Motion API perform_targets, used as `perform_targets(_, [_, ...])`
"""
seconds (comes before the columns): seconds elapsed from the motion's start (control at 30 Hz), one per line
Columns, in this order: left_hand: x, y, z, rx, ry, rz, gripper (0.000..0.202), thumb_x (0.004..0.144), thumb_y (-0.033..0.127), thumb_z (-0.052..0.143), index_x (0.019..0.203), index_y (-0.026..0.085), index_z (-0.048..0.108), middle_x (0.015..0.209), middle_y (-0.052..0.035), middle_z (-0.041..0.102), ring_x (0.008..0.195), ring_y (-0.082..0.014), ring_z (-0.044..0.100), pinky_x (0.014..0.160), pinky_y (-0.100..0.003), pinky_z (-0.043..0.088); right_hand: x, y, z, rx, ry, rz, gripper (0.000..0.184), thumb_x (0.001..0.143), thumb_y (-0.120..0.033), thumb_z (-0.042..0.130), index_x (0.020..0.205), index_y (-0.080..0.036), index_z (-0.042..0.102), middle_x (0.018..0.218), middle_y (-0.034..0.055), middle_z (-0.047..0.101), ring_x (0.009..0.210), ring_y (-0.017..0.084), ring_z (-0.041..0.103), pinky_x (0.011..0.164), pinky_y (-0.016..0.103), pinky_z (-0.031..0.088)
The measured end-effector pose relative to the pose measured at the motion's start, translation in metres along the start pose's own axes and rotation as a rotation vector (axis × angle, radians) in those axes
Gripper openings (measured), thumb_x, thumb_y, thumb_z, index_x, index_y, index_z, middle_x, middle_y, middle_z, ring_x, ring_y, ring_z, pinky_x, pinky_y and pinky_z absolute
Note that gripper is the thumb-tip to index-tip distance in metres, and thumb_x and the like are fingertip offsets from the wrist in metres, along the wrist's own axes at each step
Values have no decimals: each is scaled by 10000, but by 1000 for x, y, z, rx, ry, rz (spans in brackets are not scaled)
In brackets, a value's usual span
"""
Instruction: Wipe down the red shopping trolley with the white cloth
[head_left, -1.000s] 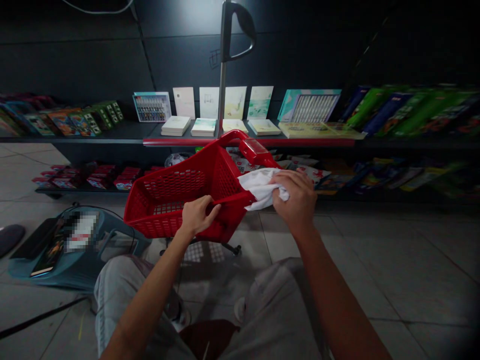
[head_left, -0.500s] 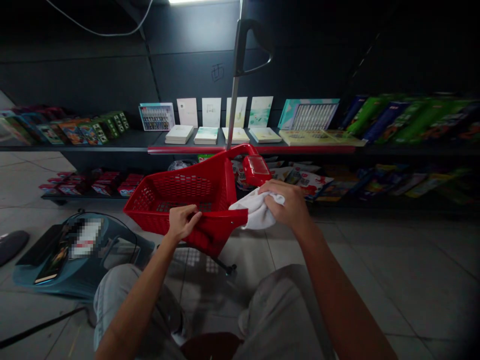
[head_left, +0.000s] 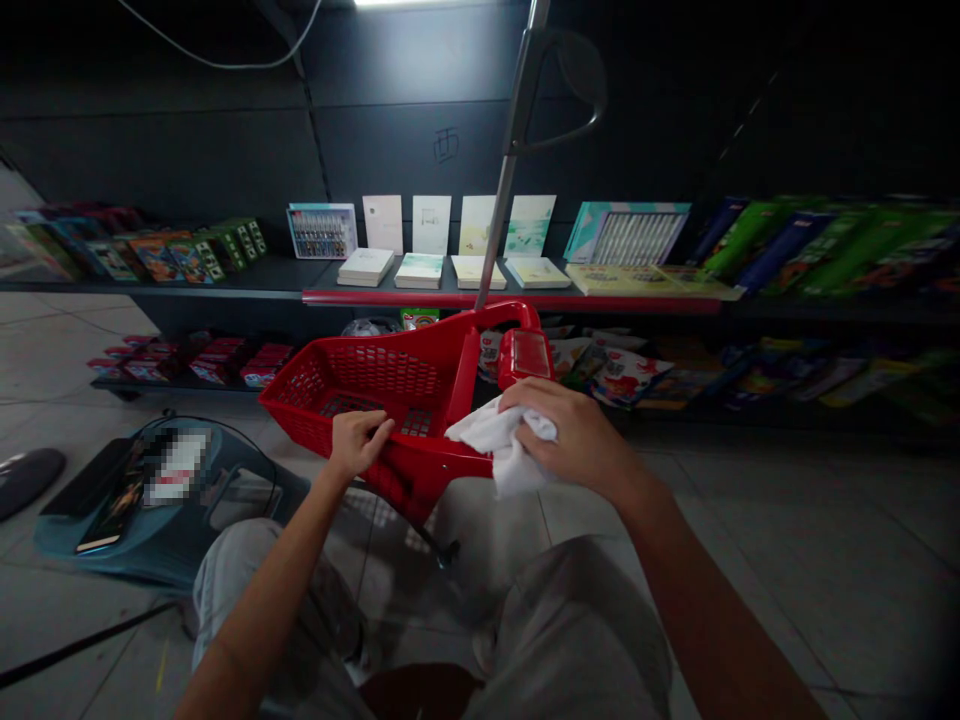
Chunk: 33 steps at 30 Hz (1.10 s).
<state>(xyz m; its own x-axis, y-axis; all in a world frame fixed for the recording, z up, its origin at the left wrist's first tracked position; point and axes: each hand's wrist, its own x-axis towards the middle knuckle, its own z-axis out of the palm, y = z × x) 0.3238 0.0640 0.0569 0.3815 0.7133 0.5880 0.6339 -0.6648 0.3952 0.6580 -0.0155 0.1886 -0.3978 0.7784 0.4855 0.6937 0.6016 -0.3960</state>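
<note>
A red plastic shopping basket (head_left: 375, 375) on wheels stands tilted in front of my knees, with a tall grey pull handle (head_left: 517, 140) rising from it. My left hand (head_left: 356, 443) is closed on the basket's near rim. My right hand (head_left: 574, 435) is closed on a crumpled white cloth (head_left: 499, 445) that presses against the basket's near right corner. The basket's inside looks empty where it shows.
A dark shelf (head_left: 247, 280) behind the basket carries notebooks (head_left: 420, 270), paint sets and boxed toys; a lower shelf holds red packs (head_left: 225, 360) and picture books. A blue stool (head_left: 165, 500) with a phone lies at my left on the tiled floor. A cable runs there too.
The basket has tipped and turned a little to the right, its handle leaning right. My right hand with the cloth has slid down from the basket's upper right edge to its near corner.
</note>
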Motion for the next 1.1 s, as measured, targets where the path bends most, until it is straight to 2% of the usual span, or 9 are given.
perform_targets(0.1, [0,-3,-2,72,7,23,451,1035,397,363,618,226,339,560,14,422,549,-144,422,617,-315,303,-4,-32,3,-27,-133,-12,271,830,-79,570,1031,-231,670,1111,31,730,1008,199,701,888,313,532])
perform_targets(0.23, [-3,6,-7,122,60,3,438,1053,352,301,657,229,442,623,-17,523,631,-173,489,689,-327,373,-14,-56,18,-14,-50,-100,331,823,-59,592,1100,-228,659,1175,48,729,1046,216,699,881,333,548])
perform_targets(0.4, [-18,58,-7,-5,186,-2,375,1054,302,298,957,204,646,1019,-101,703,1005,-220,621,901,-375,466,-22,-72,34,23,54,-176,451,773,-12,586,1160,-235,644,1227,70,727,1108,246,685,923,384,562])
perform_targets(0.53, [-27,90,1,-132,281,78,348,1036,357,322,900,216,610,840,-61,669,816,-217,592,835,-422,448,-20,-81,35,59,2,-257,438,783,-31,591,1173,-225,637,1259,83,714,1123,260,671,932,405,555])
perform_targets(0.63, [-27,87,5,-213,411,51,369,1036,330,309,771,224,542,691,-20,598,674,-193,525,790,-435,415,-17,-75,32,117,-62,-363,347,843,-41,577,1129,-227,643,1241,76,718,1120,243,666,933,389,536])
perform_targets(0.73, [-27,74,4,-257,491,55,409,1031,357,309,708,224,521,646,-13,581,615,-183,499,806,-454,417,-14,-58,28,172,-30,-404,230,901,-77,583,1061,-229,648,1176,66,731,1084,221,667,918,369,527])
perform_targets(0.83, [-29,62,-1,-294,504,42,421,1017,370,329,678,223,531,626,-5,573,595,-172,506,855,-455,433,-11,-41,22,194,53,-412,159,948,-115,580,1031,-228,656,1123,68,738,1065,213,669,932,374,532])
perform_targets(1.0, [-31,50,-12,-332,482,-39,446,974,422,344,609,233,517,563,-1,552,564,-174,503,941,-478,449,-4,-15,10,177,57,-375,207,935,-103,569,1033,-245,683,1146,64,738,1120,215,668,973,384,542])
perform_targets(1.1, [-28,42,-21,-400,505,-29,422,941,394,381,578,230,519,543,6,540,543,-164,488,969,-476,436,0,12,9,116,187,-273,212,920,-108,559,1012,-243,696,1128,71,730,1093,225,676,971,398,545])
